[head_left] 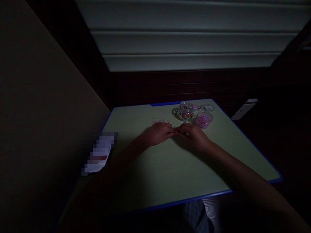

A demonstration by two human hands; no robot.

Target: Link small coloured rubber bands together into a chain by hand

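Over the middle of the pale green table, my left hand and my right hand meet almost fingertip to fingertip. Both are closed in a pinch, and something small and dark sits between them, too dim and tiny to name. Just beyond my left hand lies a small scatter of pinkish and clear bits, partly covered by that hand. Past my right hand stand a clear tub of pink pieces and a clear container of multicoloured small bands or rings.
A round clear lid with a label lies at the back right, beside a small pink item. A phone-like flat object, its face blurred out, rests at the left edge. Blue trim borders the table; a wall rises left.
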